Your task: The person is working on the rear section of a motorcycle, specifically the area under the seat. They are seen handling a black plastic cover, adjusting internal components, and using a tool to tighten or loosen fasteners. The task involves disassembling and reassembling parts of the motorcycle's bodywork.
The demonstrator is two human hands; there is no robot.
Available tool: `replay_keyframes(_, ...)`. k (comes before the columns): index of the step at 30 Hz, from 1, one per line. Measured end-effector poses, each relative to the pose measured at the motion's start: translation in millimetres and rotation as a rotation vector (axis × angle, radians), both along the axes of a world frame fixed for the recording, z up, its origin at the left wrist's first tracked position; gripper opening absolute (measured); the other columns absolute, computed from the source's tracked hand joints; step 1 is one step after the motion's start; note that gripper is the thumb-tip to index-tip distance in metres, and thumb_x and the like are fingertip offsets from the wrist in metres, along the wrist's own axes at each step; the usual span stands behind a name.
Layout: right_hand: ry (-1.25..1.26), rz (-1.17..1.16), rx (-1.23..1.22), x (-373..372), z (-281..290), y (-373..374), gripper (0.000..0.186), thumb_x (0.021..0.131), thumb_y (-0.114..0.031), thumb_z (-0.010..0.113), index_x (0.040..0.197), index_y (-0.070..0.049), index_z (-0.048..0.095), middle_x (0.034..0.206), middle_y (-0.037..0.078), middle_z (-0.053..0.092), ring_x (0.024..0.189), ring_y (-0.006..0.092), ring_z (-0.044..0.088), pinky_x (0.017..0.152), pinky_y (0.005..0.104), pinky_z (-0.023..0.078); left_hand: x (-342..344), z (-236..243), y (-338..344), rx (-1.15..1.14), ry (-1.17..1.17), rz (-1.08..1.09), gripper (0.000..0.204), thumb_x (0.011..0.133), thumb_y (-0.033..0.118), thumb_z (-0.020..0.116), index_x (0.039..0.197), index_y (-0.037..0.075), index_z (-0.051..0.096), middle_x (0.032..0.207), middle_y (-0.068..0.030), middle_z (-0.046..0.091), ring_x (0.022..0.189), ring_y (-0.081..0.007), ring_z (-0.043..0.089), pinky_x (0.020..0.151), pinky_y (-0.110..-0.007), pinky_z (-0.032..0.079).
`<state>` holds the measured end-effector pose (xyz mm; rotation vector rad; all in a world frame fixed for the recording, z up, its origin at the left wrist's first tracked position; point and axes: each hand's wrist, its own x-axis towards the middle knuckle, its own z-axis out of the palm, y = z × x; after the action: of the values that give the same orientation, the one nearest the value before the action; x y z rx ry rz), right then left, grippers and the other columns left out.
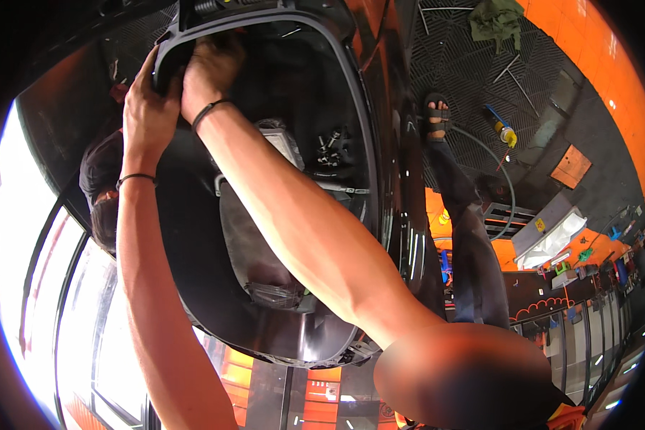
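Observation:
My left hand (150, 118) is closed round the upper left rim of a black car luggage compartment, its thumb toward the inside. A grey-black rubber seal (371, 129) runs along that rim. My right hand (211, 72) reaches inside, just under the same corner; its fingers are smeared and lost in shadow, so whatever it touches is hidden. Below my right forearm, a dark grey flat piece (244, 229) lies in the compartment beside a clear-wrapped pale packet (283, 143). Several small metal fasteners (330, 148) lie in a heap to the right.
A person in dark clothing (100, 172) is at the left, beyond the compartment. On the right stand a leg in dark trousers (473, 251) and a sandalled foot (437, 118). A yellow-and-blue tool (505, 132), a hose (510, 186) and a green cloth (494, 21) lie on the floor.

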<state>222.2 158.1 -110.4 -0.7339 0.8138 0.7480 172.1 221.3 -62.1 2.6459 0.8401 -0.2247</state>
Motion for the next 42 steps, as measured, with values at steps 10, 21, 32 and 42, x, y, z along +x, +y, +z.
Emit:
replay_keyframes(10, 0.015, -0.206, -0.028, -14, -25, 23, 0.028, 0.094, -0.009, 0.055, 0.121, -0.002, 0.057, 0.109, 0.006, 0.062, 0.097, 0.014, 0.057, 0.085, 0.0302, 0.049, 7, 10, -8, -0.049, 0.028, 0.068, 0.053, 0.088, 0.014, 0.064, 0.137, -0.001, 0.05, 0.124, -0.0249, 0.062, 0.118, -0.0332, 0.06, 0.099, -0.037, 0.048)
replay_keyframes(21, 0.13, -0.203, -0.032, -8, -7, 12, 0.023, 0.09, 0.003, 0.054, 0.111, 0.0, 0.06, 0.101, 0.005, 0.064, 0.09, 0.0128, 0.057, 0.082, 0.0276, 0.048, 10, 12, -11, -0.02, 0.12, 0.076, 0.056, 0.088, 0.017, 0.06, 0.138, -0.004, 0.047, 0.122, -0.0267, 0.063, 0.116, -0.0351, 0.062, 0.097, -0.038, 0.048)
replay_keyframes(32, 0.09, -0.297, -0.007, -12, -12, 16, 0.018, 0.09, -0.002, 0.059, 0.108, -0.001, 0.062, 0.097, 0.001, 0.064, 0.083, 0.0093, 0.055, 0.073, 0.0259, 0.046, 7, 9, -7, 0.006, 0.115, 0.066, 0.054, 0.089, 0.019, 0.06, 0.137, -0.002, 0.049, 0.124, -0.025, 0.062, 0.117, -0.0366, 0.06, 0.097, -0.04, 0.048)
replay_keyframes(42, 0.035, -0.16, -0.083, -10, -12, 8, 0.016, 0.091, -0.003, 0.056, 0.106, -0.002, 0.062, 0.092, 0.001, 0.063, 0.083, 0.009, 0.054, 0.072, 0.0262, 0.046, 7, 10, -9, -0.022, 0.119, 0.068, 0.054, 0.09, 0.023, 0.06, 0.137, -0.001, 0.05, 0.121, -0.0246, 0.064, 0.115, -0.0358, 0.062, 0.097, -0.039, 0.048)
